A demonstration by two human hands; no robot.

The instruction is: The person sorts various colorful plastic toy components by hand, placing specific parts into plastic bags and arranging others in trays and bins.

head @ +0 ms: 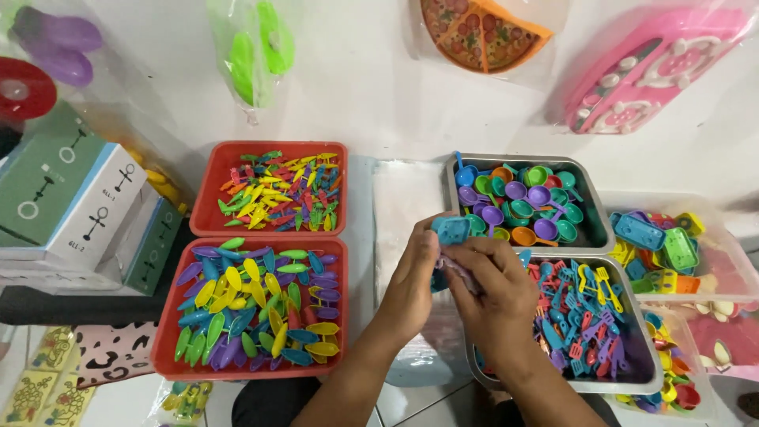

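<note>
Two small toys sit in your hands above the worktop [395,198]: your left hand [415,281] pinches a teal square plastic piece [453,229], your right hand [494,289] closes its grip on a thin lilac plastic piece [457,273], held close between the red plastic trays [207,190] and grey metal trays [594,229] of glossy moulded utensils.

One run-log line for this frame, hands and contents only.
left hand: holds blue toy piece | right hand: pinches purple piece | below: metal tray of toy utensils

Purple piece [457,271] mostly hidden between hands [462,289]
</note>
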